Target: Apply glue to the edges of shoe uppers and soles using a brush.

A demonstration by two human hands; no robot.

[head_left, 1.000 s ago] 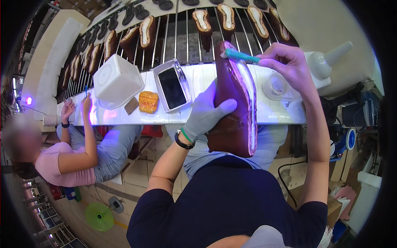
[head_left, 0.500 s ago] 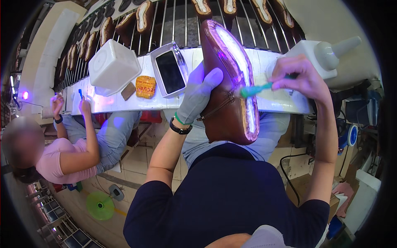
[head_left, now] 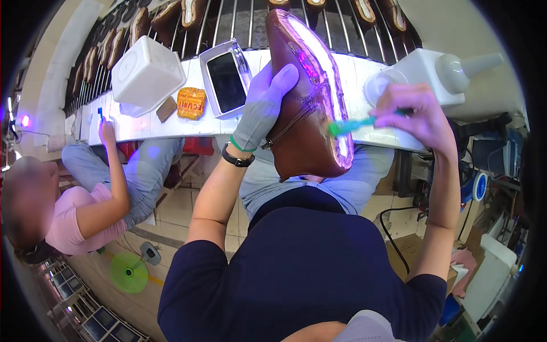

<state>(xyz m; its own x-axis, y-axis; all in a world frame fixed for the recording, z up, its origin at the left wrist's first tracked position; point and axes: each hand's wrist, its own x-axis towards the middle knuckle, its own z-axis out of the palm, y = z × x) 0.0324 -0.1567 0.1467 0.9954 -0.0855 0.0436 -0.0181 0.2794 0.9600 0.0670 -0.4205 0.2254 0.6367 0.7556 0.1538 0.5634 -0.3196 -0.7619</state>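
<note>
1. Holding the shoe bottom side up over the near edge of the bench, we keep its glowing rim turned toward us so the brush can reach it.
2. Our left hand, in a pale glove, wraps the shoe's left side with the fingers spread up along the upper; that grip steadies it, heel end pointing at our chest.
3. Our right hand is bare and pinched closed on a green brush; its bristle end touches the shoe's right rim, near the heel.
4. A white bottle with a cone nozzle lies on the bench's right end, just behind the right hand, within easy reach.
5. Toward the left end of the bench stand one white box, one small brown pad and one orange packet; one phone lies in a tray between them and the shoe.
6. Behind the bench's far edge a wire rack carries more shoes in a row; we count about nine, though the rim of the view hides some.
7. One co-worker sits at the bench's left end, one hand raised to its near edge.
</note>
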